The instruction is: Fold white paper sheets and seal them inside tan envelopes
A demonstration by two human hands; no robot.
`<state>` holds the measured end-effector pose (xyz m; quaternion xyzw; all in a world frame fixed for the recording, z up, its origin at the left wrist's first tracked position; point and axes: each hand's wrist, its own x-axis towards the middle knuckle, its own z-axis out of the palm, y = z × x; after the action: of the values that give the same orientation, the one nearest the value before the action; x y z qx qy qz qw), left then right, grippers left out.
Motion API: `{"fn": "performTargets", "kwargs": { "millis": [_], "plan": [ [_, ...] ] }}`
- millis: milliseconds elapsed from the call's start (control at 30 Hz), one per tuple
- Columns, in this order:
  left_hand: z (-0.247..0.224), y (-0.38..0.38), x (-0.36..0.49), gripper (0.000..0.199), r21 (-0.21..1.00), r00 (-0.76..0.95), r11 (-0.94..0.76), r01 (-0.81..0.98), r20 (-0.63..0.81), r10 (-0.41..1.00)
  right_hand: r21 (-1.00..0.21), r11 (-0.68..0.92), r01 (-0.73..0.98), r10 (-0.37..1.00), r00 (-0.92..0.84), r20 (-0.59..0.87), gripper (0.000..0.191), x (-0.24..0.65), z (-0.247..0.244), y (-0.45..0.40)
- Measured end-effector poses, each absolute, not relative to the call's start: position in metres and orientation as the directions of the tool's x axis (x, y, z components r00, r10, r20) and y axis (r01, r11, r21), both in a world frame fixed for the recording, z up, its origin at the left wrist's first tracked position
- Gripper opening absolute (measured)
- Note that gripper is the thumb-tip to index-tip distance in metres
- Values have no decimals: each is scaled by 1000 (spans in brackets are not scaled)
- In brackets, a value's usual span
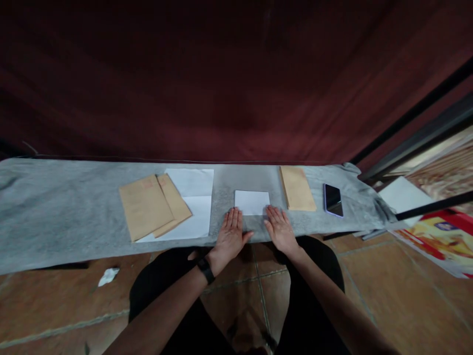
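A small white rectangle of paper (252, 203) lies flat on the grey cloth-covered table. My left hand (232, 235) rests palm down at its lower left corner, fingers stretched out and thumb apart. At the lower right corner lies my right hand (281, 230), also flat with its fingers extended. Neither hand holds anything. To the left, two brown envelopes (146, 204) overlap a larger creased white sheet (197, 212). A stack of brown envelopes (298, 189) sits to the right of the white paper.
A phone (333, 200) lies on the grey tabletop (74, 212) right of the stack. Behind the table hangs a dark red curtain (221, 98). A red and yellow box (443, 236) stands at the far right. A crumpled white scrap (108, 276) is on the tiled floor.
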<state>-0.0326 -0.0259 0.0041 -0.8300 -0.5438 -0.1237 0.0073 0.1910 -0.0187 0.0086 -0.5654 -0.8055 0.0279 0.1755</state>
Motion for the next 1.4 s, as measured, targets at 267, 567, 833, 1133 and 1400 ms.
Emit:
{"fn": "performTargets", "kwargs": {
  "millis": [267,567,833,1133,1400],
  "plan": [
    [12,-23,-32,71,81,399,-421,903,199,895,-358,524,773,849,-510,141,50,131,18,14],
    [9,-24,-25,65,60,408,-430,901,221,886,-334,503,797,860,-499,105,50,114,12,43],
    [19,-22,-21,67,51,399,-416,908,197,895,-285,471,835,880,-465,96,49,103,12,61],
    [21,-21,-22,66,53,387,-401,914,176,905,-339,435,834,900,-410,145,50,101,17,61],
    [23,-24,-23,59,32,415,-426,904,169,894,-349,483,803,875,-452,172,51,137,12,0]
  ]
}}
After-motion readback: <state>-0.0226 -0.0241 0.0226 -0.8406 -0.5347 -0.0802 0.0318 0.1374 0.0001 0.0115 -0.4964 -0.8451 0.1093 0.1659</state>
